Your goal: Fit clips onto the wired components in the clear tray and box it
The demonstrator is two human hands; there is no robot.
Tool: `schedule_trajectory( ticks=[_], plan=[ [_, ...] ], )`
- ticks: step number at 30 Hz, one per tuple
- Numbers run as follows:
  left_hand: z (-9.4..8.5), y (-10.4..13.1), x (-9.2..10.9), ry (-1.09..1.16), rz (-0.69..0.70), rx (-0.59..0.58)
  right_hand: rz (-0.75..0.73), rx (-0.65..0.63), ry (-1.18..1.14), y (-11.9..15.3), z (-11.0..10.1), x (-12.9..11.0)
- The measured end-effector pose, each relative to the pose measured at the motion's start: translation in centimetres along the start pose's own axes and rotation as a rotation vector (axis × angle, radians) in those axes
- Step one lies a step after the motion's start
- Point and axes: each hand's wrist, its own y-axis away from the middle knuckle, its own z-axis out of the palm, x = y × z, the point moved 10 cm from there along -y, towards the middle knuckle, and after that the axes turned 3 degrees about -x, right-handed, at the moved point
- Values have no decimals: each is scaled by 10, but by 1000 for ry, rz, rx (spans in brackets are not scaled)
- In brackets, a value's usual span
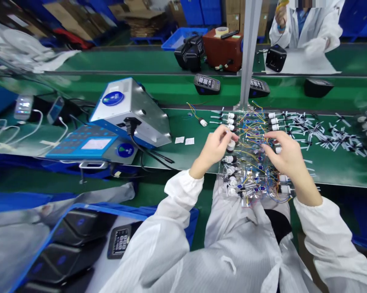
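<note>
A clear plastic tray (247, 162) lies across the bench edge above my lap, holding rows of small circuit boards with coloured wires and white cylindrical parts. At its left side, my left hand (216, 145) has thumb and fingers pinched together over a white cylindrical part (231, 146); what lies between the fingertips is hidden. My right hand (283, 154) hovers over the right side of the wires, thumb and forefinger apart, close to another white cylindrical part (278, 150). A single wired part (203, 122) lies on the bench left of the tray.
Many black-and-white cable ties (311, 128) are scattered to the right. A silver-and-blue instrument (131, 110) stands left, near two paper labels (184, 140). A metal post (249, 53) rises behind the tray. Black display devices (206, 84) sit beyond; a co-worker (305, 28) stands across.
</note>
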Motion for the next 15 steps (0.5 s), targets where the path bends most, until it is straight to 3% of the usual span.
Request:
schedule_trajectory(
  ticks=[2, 6, 9, 12, 15],
  plan=[
    [-10, -11, 25, 91, 42, 36, -32, -66, -40, -14, 16, -6],
    [-24, -34, 89, 155, 203, 82, -62, -215, -225, -36, 71, -22],
    [-53, -41, 139, 215, 371, 254, 19, -309, -289, -44, 100, -21],
    [-92, -30, 177, 309, 613, 489, 131, -243, -288, -48, 88, -9],
    [-116, -27, 182, 327, 636, 593, 76, -252, -303, -49, 68, -9]
  ],
)
